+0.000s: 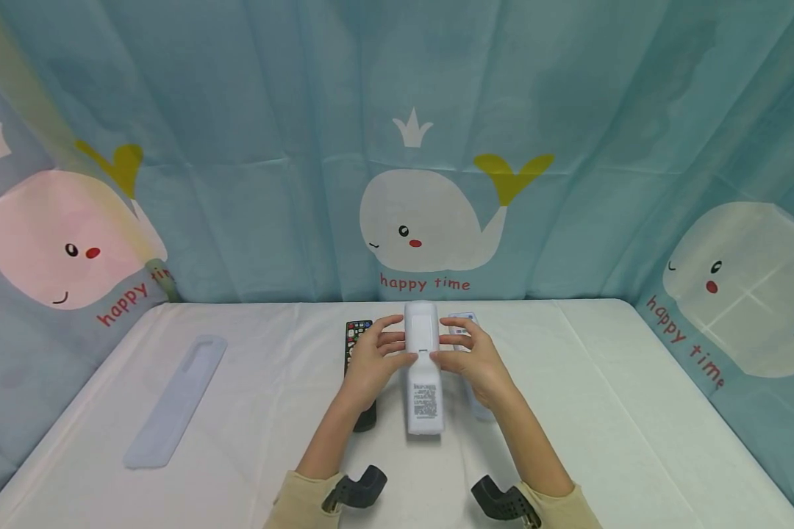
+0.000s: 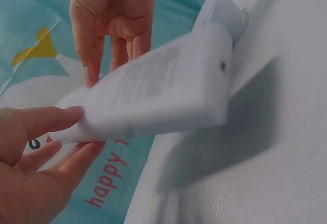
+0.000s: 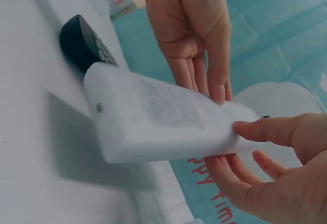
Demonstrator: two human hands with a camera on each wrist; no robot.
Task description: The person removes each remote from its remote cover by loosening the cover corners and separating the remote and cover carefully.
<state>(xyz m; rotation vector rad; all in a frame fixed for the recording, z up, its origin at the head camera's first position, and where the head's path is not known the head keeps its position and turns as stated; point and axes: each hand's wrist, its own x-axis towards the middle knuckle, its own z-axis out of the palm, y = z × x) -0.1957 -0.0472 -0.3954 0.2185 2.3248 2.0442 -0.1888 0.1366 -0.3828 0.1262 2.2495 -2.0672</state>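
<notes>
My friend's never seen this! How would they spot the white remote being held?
Find the white table in front of the whale curtain. Near the table's middle, the left grip and right grip hold the white remote. Unlike the black remote and pale remote beside it, it's off the table, showing a printed label.

A blue-green cloth [image 1: 258,228] (printed with smiling whales [image 1: 437,206]) hangs behind the white-covered table [image 1: 622,433]

beige sleeves [image 1: 299,505] end beside black, angled wrist devices [image 1: 365,489].
</notes>
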